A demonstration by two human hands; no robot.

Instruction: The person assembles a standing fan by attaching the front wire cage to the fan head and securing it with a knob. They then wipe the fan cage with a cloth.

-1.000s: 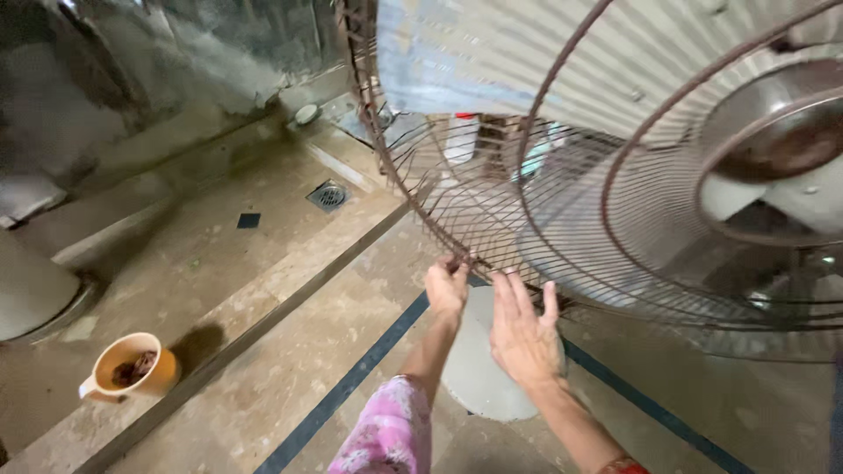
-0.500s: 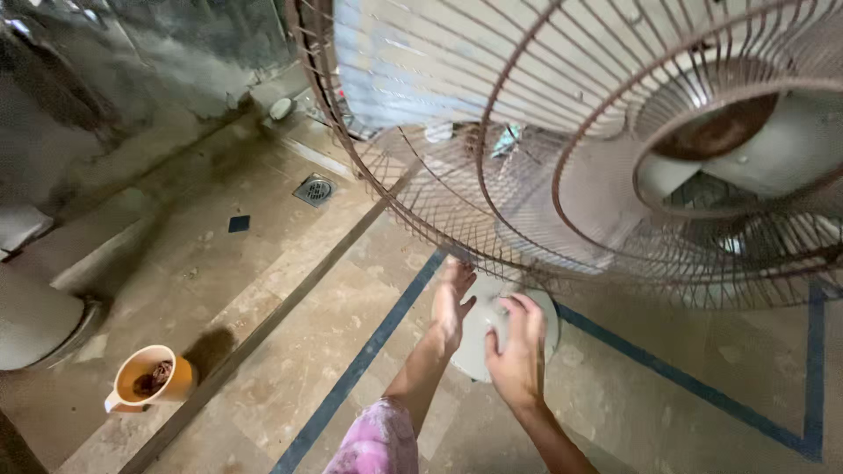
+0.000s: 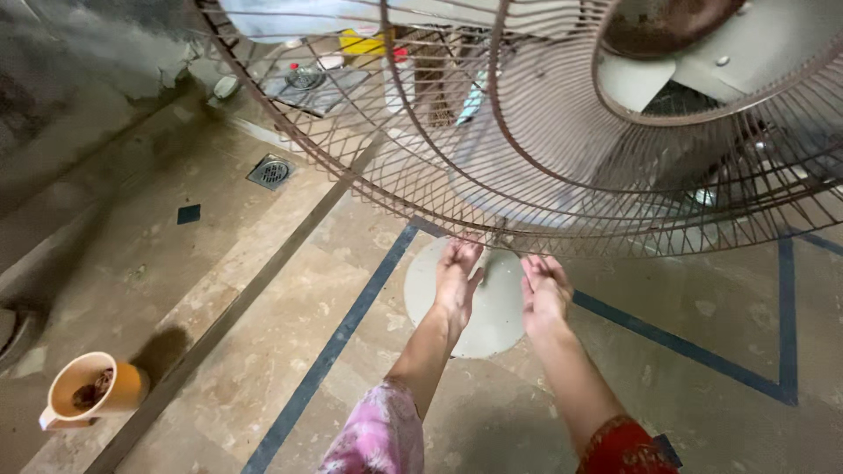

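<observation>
A large rusty wire fan guard (image 3: 421, 167) fills the upper part of the head view, with grey fan blades (image 3: 650, 79) and a rusty hub behind it. My left hand (image 3: 458, 274) and my right hand (image 3: 544, 288) reach up under the guard's lower rim, fingers apart, close to a small clip on the rim. Neither hand holds anything; whether the fingertips touch the rim is unclear. The fan's round grey base (image 3: 465, 298) lies on the floor below my hands.
An orange mug (image 3: 88, 391) with dark dregs stands at the lower left on a lowered floor strip. A floor drain (image 3: 270, 171) lies farther back. Blue lines cross the beige tiled floor (image 3: 290, 298). Bottles and clutter stand beyond the guard.
The view has tipped closer to the fan, so the guard now looms larger. My hands have slid lower along the rim and spread slightly apart.
</observation>
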